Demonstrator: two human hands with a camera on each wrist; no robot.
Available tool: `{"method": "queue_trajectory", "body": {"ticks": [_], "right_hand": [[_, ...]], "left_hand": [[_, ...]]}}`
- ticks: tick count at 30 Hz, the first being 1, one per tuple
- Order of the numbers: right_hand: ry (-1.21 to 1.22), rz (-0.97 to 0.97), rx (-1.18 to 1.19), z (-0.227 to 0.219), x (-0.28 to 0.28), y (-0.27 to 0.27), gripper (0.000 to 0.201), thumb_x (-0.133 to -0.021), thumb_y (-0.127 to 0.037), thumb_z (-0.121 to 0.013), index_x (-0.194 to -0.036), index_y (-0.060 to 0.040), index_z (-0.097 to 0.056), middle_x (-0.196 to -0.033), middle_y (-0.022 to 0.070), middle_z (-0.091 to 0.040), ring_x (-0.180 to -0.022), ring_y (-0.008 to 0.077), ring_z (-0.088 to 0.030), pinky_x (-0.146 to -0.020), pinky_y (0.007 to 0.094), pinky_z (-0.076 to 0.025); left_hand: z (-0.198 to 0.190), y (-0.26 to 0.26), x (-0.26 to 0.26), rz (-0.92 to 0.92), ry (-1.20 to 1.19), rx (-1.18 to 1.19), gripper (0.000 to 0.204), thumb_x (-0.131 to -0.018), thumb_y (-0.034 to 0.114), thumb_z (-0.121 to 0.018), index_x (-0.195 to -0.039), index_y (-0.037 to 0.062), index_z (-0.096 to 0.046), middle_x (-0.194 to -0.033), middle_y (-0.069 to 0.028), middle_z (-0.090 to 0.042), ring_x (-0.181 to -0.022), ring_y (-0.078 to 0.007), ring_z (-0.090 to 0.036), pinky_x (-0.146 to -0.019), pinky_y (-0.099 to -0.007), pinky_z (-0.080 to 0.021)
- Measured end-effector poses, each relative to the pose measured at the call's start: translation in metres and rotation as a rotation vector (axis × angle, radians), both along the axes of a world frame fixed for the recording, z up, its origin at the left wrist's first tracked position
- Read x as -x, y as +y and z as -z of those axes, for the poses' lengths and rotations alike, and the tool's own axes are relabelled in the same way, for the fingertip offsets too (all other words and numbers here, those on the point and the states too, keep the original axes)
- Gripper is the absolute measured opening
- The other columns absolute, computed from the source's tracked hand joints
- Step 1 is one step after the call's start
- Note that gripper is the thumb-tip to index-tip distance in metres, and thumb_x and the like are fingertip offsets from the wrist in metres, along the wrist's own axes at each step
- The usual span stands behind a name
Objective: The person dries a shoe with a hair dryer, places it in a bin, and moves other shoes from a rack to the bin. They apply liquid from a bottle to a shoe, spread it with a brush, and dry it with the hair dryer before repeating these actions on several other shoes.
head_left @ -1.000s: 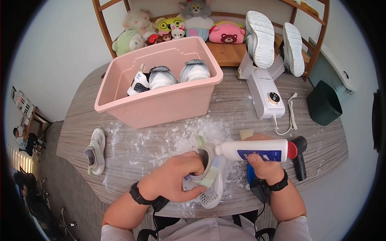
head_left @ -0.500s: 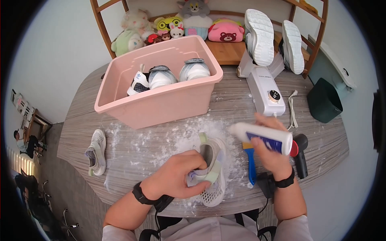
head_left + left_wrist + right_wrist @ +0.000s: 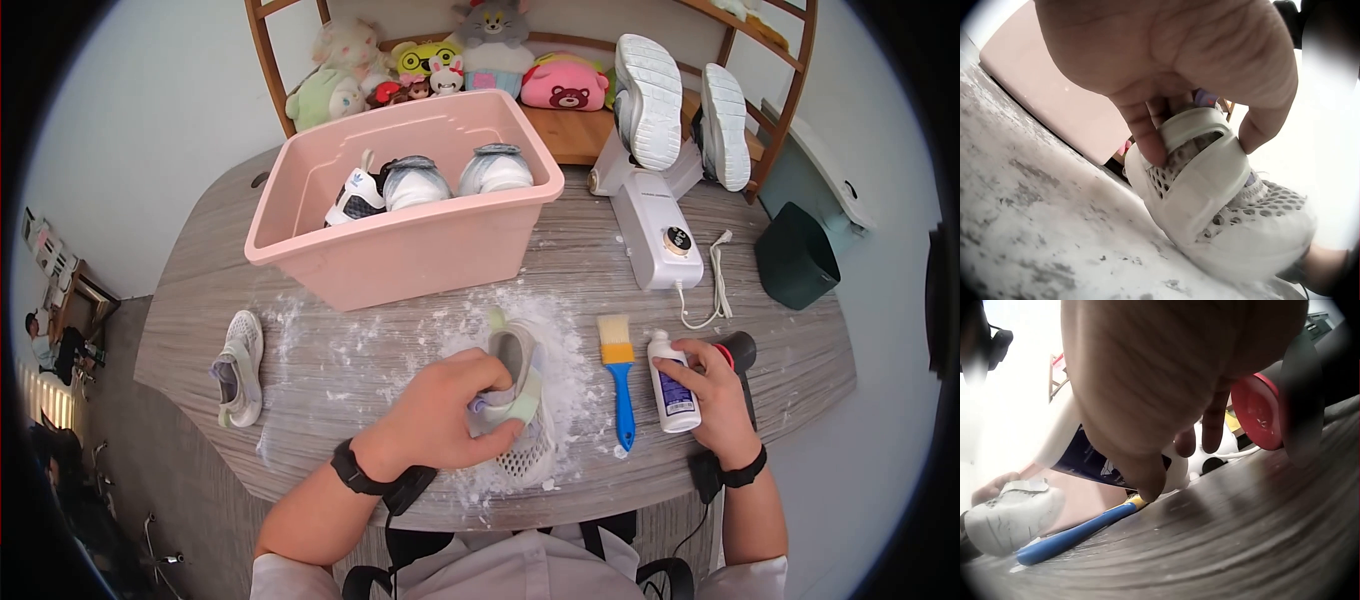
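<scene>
Near front edge of table [image 3: 620, 490], mesh sneaker [image 3: 530, 400] was gripped by left hand [image 3: 438, 412], likely for steadiness; labelled bottle [image 3: 678, 398] by right hand [image 3: 718, 400].

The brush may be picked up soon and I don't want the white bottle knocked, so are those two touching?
Apart. The head view shows it: a strip of tabletop is visible between the brush and the white bottle.
</scene>
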State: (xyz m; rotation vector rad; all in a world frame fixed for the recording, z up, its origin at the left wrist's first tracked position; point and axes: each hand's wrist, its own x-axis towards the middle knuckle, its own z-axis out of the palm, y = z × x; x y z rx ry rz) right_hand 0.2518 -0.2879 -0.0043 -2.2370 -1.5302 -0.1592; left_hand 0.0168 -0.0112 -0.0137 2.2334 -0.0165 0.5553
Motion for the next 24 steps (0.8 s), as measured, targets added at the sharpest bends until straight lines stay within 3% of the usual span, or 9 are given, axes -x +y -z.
{"method": "queue_trajectory", "body": {"ticks": [3, 8, 10, 12, 14, 15, 17, 22, 24], "right_hand": [[0.005, -0.027, -0.032, 0.010, -0.004, -0.005, 0.053, -0.077, 0.008, -0.071, -0.126, -0.0125, -0.074, -0.130, 0.0132, -0.063, -0.108, 0.0319, -0.066, -0.093, 0.0374, -0.055], [-0.126, 0.055, -0.142, 0.001, -0.004, -0.036, 0.042, -0.080, 0.009, -0.069, -0.120, -0.0029, -0.070, -0.128, 0.0158, -0.064, -0.114, 0.0354, -0.063, -0.096, 0.0411, -0.054], [-0.187, 0.368, -0.256, -0.003, -0.003, -0.049, 0.040, -0.081, 0.007, -0.071, -0.120, -0.0019, -0.067, -0.123, 0.0156, -0.065, -0.113, 0.0357, -0.063, -0.097, 0.0417, -0.053], [-0.224, 0.468, -0.230, 0.003, -0.005, -0.059, 0.045, -0.081, -0.002, -0.078, -0.124, -0.0022, -0.064, -0.120, 0.0149, -0.066, -0.108, 0.0339, -0.065, -0.091, 0.0410, -0.054], [0.133, 0.678, -0.170, 0.003, -0.003, -0.062, 0.047, -0.083, -0.014, -0.083, -0.123, -0.0017, -0.062, -0.109, 0.0156, -0.068, -0.095, 0.0319, -0.069, -0.083, 0.0404, -0.055], [0.132, 0.678, -0.170, 0.003, -0.004, -0.062, 0.047, -0.083, -0.014, -0.083, -0.123, -0.0017, -0.062, -0.109, 0.0156, -0.068, -0.095, 0.0319, -0.069, -0.083, 0.0404, -0.055], [0.239, 0.763, -0.096, 0.007, -0.013, -0.064, 0.046, -0.084, -0.025, -0.086, -0.115, 0.0010, -0.063, -0.095, 0.0162, -0.070, -0.080, 0.0308, -0.068, -0.074, 0.0402, -0.054], [0.118, 0.644, 0.012, 0.020, -0.029, -0.073, 0.040, -0.089, -0.027, -0.082, -0.107, 0.0037, -0.065, -0.088, 0.0164, -0.070, -0.074, 0.0301, -0.066, -0.072, 0.0405, -0.053], [0.091, 0.618, 0.088, 0.018, -0.035, -0.076, 0.039, -0.091, -0.027, -0.080, -0.106, 0.0051, -0.066, -0.089, 0.0159, -0.070, -0.075, 0.0286, -0.066, -0.072, 0.0405, -0.053]], "left_hand": [[0.002, 0.000, -0.001, -0.018, -0.004, 0.022, 0.031, -0.078, 0.019, -0.083, -0.095, 0.0047, -0.061, -0.085, -0.0140, -0.061, -0.076, -0.0343, -0.061, -0.068, -0.0388, -0.050], [0.005, 0.001, -0.001, -0.035, -0.016, 0.025, 0.031, -0.078, 0.019, -0.083, -0.096, 0.0047, -0.061, -0.086, -0.0144, -0.062, -0.076, -0.0346, -0.061, -0.069, -0.0388, -0.050], [0.006, 0.001, 0.000, -0.031, -0.013, 0.024, 0.032, -0.078, 0.019, -0.083, -0.096, 0.0047, -0.061, -0.086, -0.0144, -0.061, -0.076, -0.0347, -0.061, -0.069, -0.0390, -0.049], [0.005, 0.001, 0.000, -0.024, -0.012, 0.015, 0.032, -0.078, 0.019, -0.083, -0.097, 0.0048, -0.061, -0.086, -0.0143, -0.062, -0.076, -0.0352, -0.061, -0.069, -0.0399, -0.049], [0.004, 0.001, -0.001, -0.021, -0.024, 0.025, 0.032, -0.078, 0.020, -0.083, -0.096, 0.0046, -0.061, -0.086, -0.0144, -0.062, -0.075, -0.0354, -0.060, -0.069, -0.0401, -0.049], [0.004, 0.001, -0.001, -0.016, -0.030, 0.037, 0.031, -0.078, 0.020, -0.082, -0.096, 0.0044, -0.062, -0.086, -0.0145, -0.061, -0.075, -0.0355, -0.060, -0.068, -0.0402, -0.049], [0.004, 0.002, 0.000, -0.019, -0.024, 0.038, 0.030, -0.079, 0.019, -0.082, -0.095, 0.0039, -0.062, -0.085, -0.0150, -0.061, -0.075, -0.0357, -0.060, -0.068, -0.0402, -0.049], [0.004, 0.010, 0.002, 0.007, -0.044, 0.049, 0.026, -0.080, 0.019, -0.081, -0.090, 0.0022, -0.064, -0.081, -0.0161, -0.060, -0.074, -0.0361, -0.059, -0.066, -0.0402, -0.048], [0.005, 0.013, 0.002, 0.017, -0.040, 0.057, 0.024, -0.078, 0.011, -0.080, -0.087, -0.0010, -0.062, -0.082, -0.0152, -0.061, -0.068, -0.0300, -0.057, -0.064, -0.0364, -0.046]]}}
